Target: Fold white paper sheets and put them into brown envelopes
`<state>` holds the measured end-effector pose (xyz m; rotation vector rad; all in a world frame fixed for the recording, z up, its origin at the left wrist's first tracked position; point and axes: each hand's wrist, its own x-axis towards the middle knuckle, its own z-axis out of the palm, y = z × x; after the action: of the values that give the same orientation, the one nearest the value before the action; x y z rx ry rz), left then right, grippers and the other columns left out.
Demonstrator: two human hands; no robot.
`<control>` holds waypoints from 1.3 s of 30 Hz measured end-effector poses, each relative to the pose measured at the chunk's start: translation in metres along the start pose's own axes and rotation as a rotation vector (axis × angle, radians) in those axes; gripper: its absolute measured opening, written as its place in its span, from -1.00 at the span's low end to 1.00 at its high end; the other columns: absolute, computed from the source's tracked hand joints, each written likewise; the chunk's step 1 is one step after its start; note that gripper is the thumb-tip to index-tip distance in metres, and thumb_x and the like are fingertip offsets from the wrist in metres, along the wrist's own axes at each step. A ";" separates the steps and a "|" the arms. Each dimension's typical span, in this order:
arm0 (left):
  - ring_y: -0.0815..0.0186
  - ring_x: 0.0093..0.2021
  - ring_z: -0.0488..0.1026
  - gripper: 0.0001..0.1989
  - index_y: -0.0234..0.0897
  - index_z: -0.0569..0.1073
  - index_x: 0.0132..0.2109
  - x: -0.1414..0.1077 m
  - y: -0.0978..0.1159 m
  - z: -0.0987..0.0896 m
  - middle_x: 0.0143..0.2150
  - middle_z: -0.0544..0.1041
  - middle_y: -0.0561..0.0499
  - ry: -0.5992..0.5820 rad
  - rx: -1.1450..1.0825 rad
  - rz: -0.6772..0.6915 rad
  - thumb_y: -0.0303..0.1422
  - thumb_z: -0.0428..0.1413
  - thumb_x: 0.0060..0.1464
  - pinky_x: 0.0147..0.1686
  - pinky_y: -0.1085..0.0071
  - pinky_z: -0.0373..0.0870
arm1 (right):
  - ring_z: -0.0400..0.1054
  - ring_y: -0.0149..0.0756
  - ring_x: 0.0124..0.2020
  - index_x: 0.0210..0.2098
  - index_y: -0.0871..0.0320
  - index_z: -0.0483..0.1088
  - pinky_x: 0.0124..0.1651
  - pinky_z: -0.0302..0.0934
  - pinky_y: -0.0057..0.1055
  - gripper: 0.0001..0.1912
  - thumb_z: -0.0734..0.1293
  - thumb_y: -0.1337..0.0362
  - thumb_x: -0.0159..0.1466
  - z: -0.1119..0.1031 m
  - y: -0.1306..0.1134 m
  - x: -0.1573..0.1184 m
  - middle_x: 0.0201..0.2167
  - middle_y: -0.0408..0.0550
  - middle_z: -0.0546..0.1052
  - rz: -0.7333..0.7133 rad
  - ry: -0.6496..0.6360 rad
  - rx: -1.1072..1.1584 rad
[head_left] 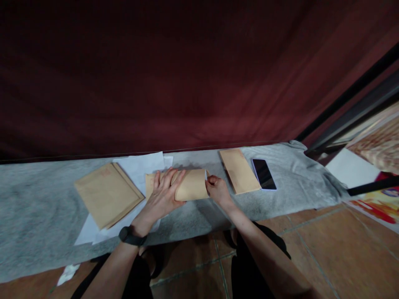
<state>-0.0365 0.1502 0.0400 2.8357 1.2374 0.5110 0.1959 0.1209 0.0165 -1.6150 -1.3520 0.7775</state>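
Note:
A brown paper envelope (193, 187) lies crosswise in front of me, its right end bulging open. My left hand (163, 193) lies across it, fingers over the top and thumb by the near edge, holding it. At the open end my right hand (217, 189) is closed in a pinch, its fingertips partly hidden by the envelope's mouth. A thin strip of white paper (205, 175) shows in that mouth, right at the fingertips. To the left, a stack of brown envelopes (107, 193) rests on white paper sheets (143, 166). Another brown envelope (239, 171) lies right of my right hand.
A phone (264, 174) with a dark screen lies beside the right-hand envelope. Grey cloth (296, 178) covers the long, narrow surface. Behind it hangs a dark red curtain (187, 83). Black bars (352, 91) and a colourful printed sheet (377, 207) are at the right; tiled floor (311, 249) lies below.

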 end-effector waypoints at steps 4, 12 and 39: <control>-0.18 0.46 0.00 0.09 -0.23 -0.11 0.50 0.000 -0.001 0.002 0.40 0.17 -0.36 -0.003 -0.008 0.004 -0.17 0.32 -0.03 0.41 -0.22 -0.29 | 0.24 -0.40 -0.52 -0.66 0.09 0.26 -0.44 0.03 -0.46 -0.66 0.26 0.12 0.20 0.003 0.004 0.000 -0.55 -0.16 0.39 0.026 0.019 0.054; -0.20 0.45 -0.01 -0.15 -0.20 0.16 0.42 0.003 0.010 -0.004 0.42 0.18 -0.31 0.153 -0.161 -0.045 -0.01 0.24 0.10 0.38 -0.22 -0.21 | 0.22 -0.37 -0.50 -0.68 0.09 0.25 -0.49 0.03 -0.48 -0.58 0.27 -0.06 0.12 -0.004 0.003 0.008 -0.62 -0.17 0.34 0.075 0.117 0.218; 0.26 -0.19 0.64 -0.86 -0.33 0.49 -0.03 0.019 0.064 0.035 -0.11 0.64 -0.17 0.304 -2.171 -1.226 -0.43 0.14 0.29 -0.14 0.34 0.60 | 0.31 -0.36 -0.49 -0.50 0.15 0.47 -0.41 0.17 -0.48 -0.70 0.28 0.09 0.20 0.000 0.014 0.005 -0.53 -0.16 0.50 0.048 0.125 0.256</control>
<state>0.0310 0.1238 0.0211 0.1648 0.8842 1.0343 0.2035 0.1250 0.0043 -1.4721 -1.0819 0.8281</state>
